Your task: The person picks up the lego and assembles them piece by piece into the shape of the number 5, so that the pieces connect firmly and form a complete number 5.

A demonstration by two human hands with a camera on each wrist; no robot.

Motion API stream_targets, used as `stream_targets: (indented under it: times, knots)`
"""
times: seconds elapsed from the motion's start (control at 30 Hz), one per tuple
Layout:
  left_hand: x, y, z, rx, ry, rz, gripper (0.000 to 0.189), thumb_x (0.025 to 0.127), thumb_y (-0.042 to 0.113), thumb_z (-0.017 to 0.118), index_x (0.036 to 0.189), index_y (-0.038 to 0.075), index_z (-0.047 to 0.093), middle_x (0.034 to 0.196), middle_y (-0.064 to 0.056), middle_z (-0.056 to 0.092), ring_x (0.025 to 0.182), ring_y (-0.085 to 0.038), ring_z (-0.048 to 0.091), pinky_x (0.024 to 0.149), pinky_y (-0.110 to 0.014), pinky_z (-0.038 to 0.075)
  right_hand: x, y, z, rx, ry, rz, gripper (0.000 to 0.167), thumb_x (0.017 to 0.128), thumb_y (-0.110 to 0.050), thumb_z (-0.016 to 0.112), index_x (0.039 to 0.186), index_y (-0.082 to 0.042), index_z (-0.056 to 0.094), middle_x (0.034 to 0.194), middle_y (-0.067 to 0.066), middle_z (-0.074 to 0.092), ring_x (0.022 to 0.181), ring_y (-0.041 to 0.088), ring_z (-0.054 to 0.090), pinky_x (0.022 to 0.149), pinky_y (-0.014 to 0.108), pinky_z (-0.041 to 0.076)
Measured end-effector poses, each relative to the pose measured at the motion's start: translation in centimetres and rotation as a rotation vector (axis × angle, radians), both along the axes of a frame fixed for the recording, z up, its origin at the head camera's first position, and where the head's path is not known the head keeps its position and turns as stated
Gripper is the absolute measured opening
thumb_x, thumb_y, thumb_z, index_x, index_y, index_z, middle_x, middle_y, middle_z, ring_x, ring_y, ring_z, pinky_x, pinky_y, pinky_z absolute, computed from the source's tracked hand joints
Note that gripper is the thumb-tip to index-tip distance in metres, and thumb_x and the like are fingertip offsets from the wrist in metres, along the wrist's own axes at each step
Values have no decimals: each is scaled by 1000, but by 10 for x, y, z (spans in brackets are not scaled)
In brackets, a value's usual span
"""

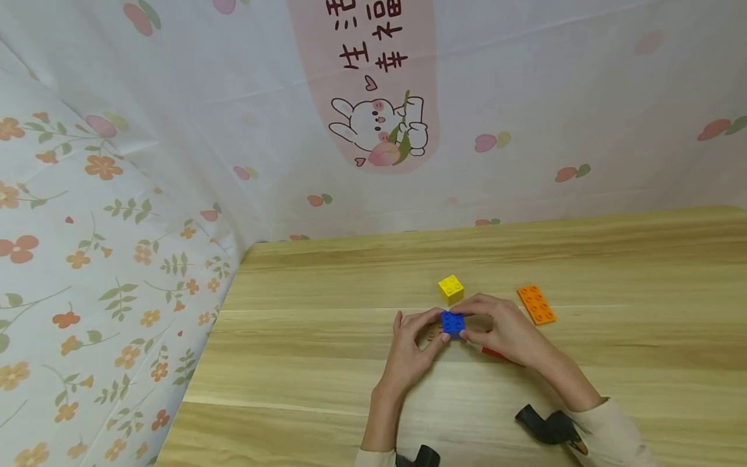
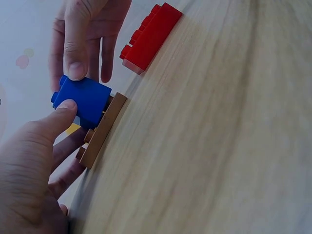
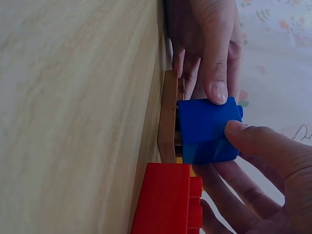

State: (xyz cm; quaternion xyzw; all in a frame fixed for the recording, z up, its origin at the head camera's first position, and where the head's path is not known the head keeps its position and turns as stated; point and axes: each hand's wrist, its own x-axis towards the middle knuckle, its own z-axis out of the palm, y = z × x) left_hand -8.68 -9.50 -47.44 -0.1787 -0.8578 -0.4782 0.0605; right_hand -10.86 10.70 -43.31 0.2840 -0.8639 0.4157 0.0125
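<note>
A blue toy building brick [image 1: 452, 324] with studs on top is pinched from both sides. My left hand [image 1: 406, 344] holds it between thumb and fingers on its left. On the opposite side my right hand [image 1: 508, 331] grips it the same way. Under the brick lies a thin brown studded plate [image 2: 105, 131], flat on the table. In the left wrist view the brick sits right at the plate's studs, over one end, and other studs stay bare. A red brick [image 2: 152, 36] lies to the right, mostly hidden below my right hand in the head view.
Just behind the hands stands a yellow brick [image 1: 451, 289]. An orange studded plate [image 1: 536, 305] lies to the right on the wooden table [image 1: 303, 363]. Patterned cloth [image 1: 262, 117] hangs along the table's back edge and left side. Black wrist mounts [image 1: 545, 425] show near both sleeves.
</note>
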Motion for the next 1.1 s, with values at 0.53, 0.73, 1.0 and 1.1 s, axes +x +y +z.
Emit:
stream_targets:
  times: [0.53, 0.73, 1.0, 1.1]
  knots:
    - [-1, -3, -3, -15, 27, -2, 37, 87, 26, 66, 123, 18, 61, 116, 7, 63, 109, -12, 51, 103, -62, 9, 0, -2, -1, -53, -94, -12, 30, 75, -8, 77, 103, -10, 64, 101, 0, 67, 93, 23, 64, 81, 46, 49]
    - [-1, -3, -3, -11, 20, -2, 39, 87, 25, 66, 124, 15, 61, 116, 5, 63, 109, -13, 51, 104, -61, 9, -2, -1, -3, -55, -84, -15, 29, 74, -5, 77, 100, -13, 65, 98, -3, 67, 93, 21, 64, 82, 45, 50]
    - [-1, 0, -3, -26, 36, 2, 38, 88, 25, 65, 124, 14, 61, 116, 5, 63, 108, -13, 51, 103, -62, 9, -2, 2, -2, -56, -77, -14, 28, 74, -6, 77, 99, -13, 65, 97, -3, 68, 92, 22, 65, 81, 46, 49]
    - [0, 1, -2, -26, 30, -1, 38, 88, 26, 65, 124, 15, 61, 116, 5, 63, 109, -13, 50, 103, -62, 8, -2, 2, -2, -56, -87, -16, 28, 74, -7, 77, 98, -13, 65, 97, -3, 68, 92, 22, 65, 82, 46, 49]
